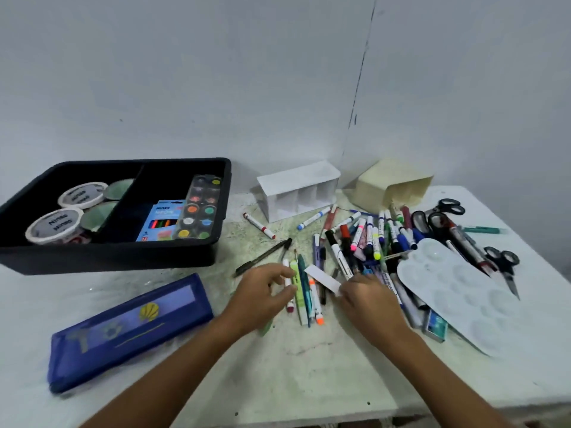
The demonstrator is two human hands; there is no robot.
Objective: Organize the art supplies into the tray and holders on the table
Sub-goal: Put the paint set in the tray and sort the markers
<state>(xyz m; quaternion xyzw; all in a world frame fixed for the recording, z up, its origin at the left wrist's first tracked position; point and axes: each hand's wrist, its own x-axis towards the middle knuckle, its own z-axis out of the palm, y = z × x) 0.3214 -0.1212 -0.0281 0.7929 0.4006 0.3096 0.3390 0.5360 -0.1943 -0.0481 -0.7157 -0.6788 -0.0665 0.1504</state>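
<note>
A small bundle of markers (pixel 304 291) lies at the table's middle: green, teal, white and orange-tipped. My left hand (pixel 262 295) curls its thumb and fingers round the bundle's left side. My right hand (pixel 369 302) pinches the near end of a white strip (pixel 321 278) just right of the bundle. The black tray (pixel 224 180) stands at the back left. Behind the bundle, a white three-slot holder (pixel 298 193) and a cream holder (pixel 392 185) both lie tipped on their sides. A big heap of markers (pixel 370 236) spills from the cream holder.
The tray holds two white tubs (pixel 82 194), a watercolour set (pixel 200 208) and a neon crayon box (pixel 163 220). A blue pencil case (pixel 129 329) lies front left. A white palette (pixel 457 291) and scissors (pixel 503 261) lie on the right. The table's front edge is near.
</note>
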